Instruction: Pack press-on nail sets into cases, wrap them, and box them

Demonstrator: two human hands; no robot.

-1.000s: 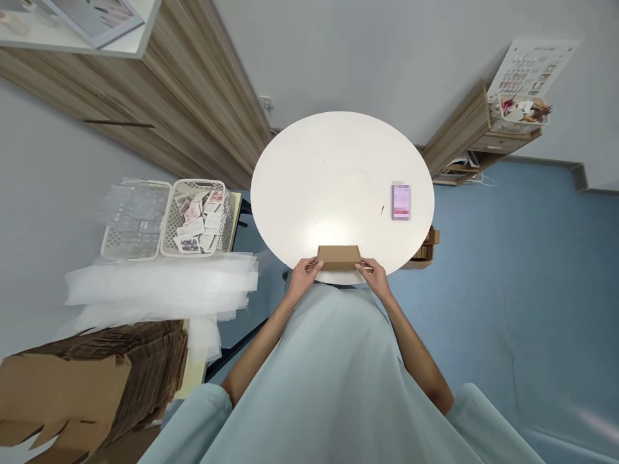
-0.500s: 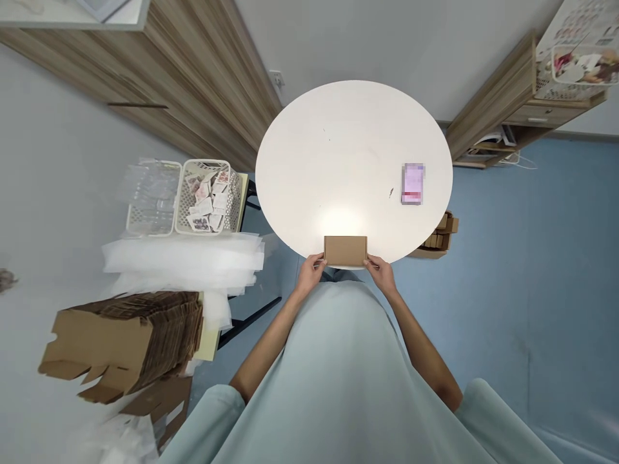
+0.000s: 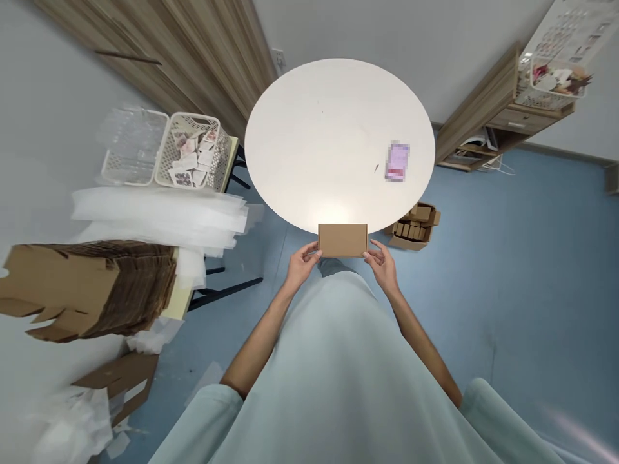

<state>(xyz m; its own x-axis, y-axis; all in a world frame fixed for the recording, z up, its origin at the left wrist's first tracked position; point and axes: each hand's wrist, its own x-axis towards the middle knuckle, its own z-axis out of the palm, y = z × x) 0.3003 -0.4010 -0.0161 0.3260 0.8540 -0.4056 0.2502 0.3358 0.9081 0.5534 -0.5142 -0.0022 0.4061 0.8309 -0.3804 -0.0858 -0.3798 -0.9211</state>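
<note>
A small brown cardboard box [image 3: 343, 240], its lid closed, is held level between my two hands at the near edge of the round white table [image 3: 329, 142]. My left hand [image 3: 302, 263] grips the box's left end, thumb at the near corner. At the right end, my right hand [image 3: 382, 263] has its thumb on the near corner, with the fingers along the side. The box overlaps the table edge in view; whether it touches the table I cannot tell. Farther right on the table lies a blurred pink-purple rectangular item [image 3: 397, 161].
On the left stand a basket of printed cards [image 3: 191, 154], a basket of clear plastic [image 3: 135, 148], white wrapping sheets [image 3: 159, 212] and stacked flat cardboard boxes [image 3: 97, 290]. An open carton of small boxes [image 3: 411, 235] sits on the floor right of the table.
The view has shifted, and the table now appears higher and farther left. The box has come back toward me, off most of the tabletop, and looks larger. Both hands still hold it.
</note>
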